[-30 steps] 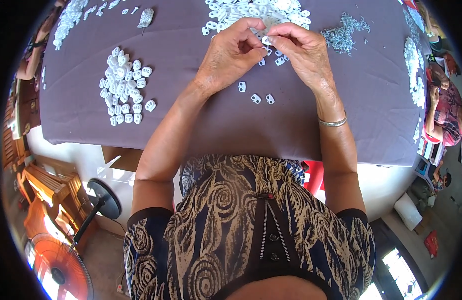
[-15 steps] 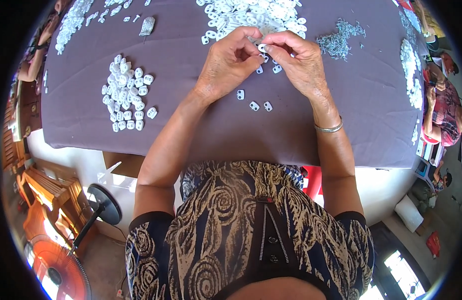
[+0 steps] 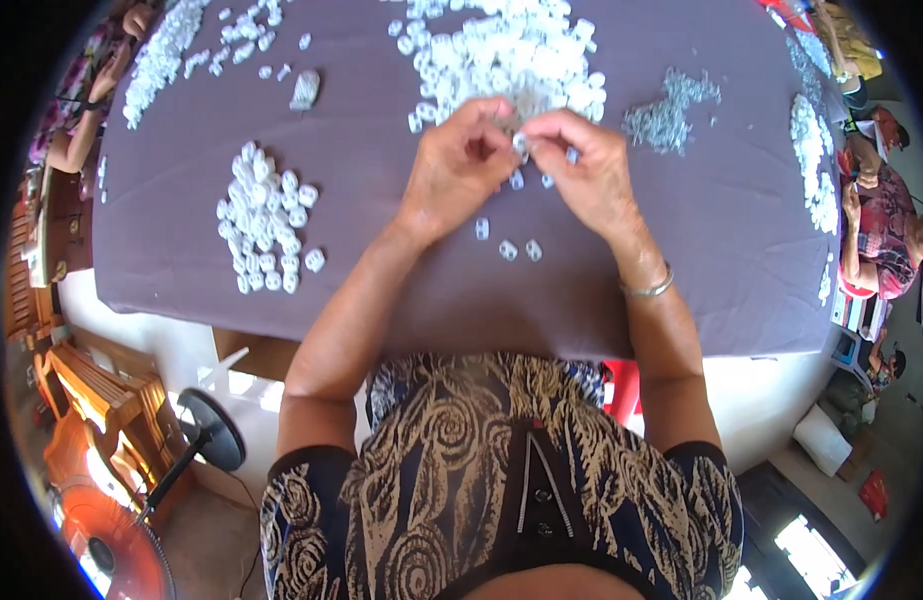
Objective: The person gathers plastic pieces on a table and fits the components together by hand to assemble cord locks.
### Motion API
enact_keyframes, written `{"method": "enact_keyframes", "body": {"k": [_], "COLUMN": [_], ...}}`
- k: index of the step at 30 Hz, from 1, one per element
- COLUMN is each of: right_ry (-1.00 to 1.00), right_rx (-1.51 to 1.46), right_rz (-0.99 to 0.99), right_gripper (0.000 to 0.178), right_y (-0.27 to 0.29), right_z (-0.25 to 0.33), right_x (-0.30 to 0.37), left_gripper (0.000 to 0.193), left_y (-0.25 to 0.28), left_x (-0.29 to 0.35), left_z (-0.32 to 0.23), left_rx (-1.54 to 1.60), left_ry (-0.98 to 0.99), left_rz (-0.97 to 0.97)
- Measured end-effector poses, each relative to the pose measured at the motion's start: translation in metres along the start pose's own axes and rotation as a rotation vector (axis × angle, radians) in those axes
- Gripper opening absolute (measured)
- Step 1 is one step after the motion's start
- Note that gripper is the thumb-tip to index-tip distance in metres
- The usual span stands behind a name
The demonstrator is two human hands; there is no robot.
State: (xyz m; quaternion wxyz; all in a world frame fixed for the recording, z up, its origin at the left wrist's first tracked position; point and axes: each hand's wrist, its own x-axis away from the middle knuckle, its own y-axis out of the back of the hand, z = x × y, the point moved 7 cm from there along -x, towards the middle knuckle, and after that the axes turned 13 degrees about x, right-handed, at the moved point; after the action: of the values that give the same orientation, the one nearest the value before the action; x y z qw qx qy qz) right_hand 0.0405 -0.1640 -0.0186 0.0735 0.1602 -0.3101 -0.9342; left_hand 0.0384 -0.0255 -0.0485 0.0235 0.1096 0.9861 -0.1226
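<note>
Over the front of a heap of white plastic pieces (image 3: 506, 60), my two hands meet fingertip to fingertip. Thumb and forefinger of my right hand (image 3: 589, 170) pinch a small white plastic piece (image 3: 521, 143). My left hand (image 3: 451, 175) is closed in a pinch right beside that piece; what its fingertips hold is hidden and blurred. Below the hands lie a few loose white pieces with dark holes (image 3: 508, 250). To the left is a separate group of rounded white pieces (image 3: 261, 215). A tangle of small metal nails or pins (image 3: 671, 110) lies to the right.
A brown cloth (image 3: 401, 310) covers the table. A small greyish lump (image 3: 305, 90) lies at the upper left. More white pieces (image 3: 166, 60) line the far left, others (image 3: 811, 165) the right edge. Other people sit at both sides. A floor fan (image 3: 111, 545) stands lower left.
The table and everything on it sit lower in the picture, as the view has shifted. My hands stay together at the white piece, slightly blurred now.
</note>
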Motion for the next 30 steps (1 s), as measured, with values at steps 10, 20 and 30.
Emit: {"method": "enact_keyframes", "body": {"k": [10, 20, 30], "right_ry": [0.057, -0.021, -0.030], "right_rx": [-0.098, -0.222, -0.143], "right_rz": [-0.045, 0.025, 0.006], "right_gripper": [0.011, 0.015, 0.015], "right_y": [-0.009, -0.010, -0.007], "right_z": [-0.004, -0.014, -0.013], "right_x": [0.014, 0.002, 0.006], "left_gripper": [0.037, 0.033, 0.031], "left_y": [-0.002, 0.001, -0.003], "left_x": [0.017, 0.000, 0.007], "left_z": [0.016, 0.007, 0.001], "left_rx": [0.096, 0.117, -0.042], "left_ry": [0.078, 0.025, 0.024], "left_rz": [-0.043, -0.003, -0.003]}}
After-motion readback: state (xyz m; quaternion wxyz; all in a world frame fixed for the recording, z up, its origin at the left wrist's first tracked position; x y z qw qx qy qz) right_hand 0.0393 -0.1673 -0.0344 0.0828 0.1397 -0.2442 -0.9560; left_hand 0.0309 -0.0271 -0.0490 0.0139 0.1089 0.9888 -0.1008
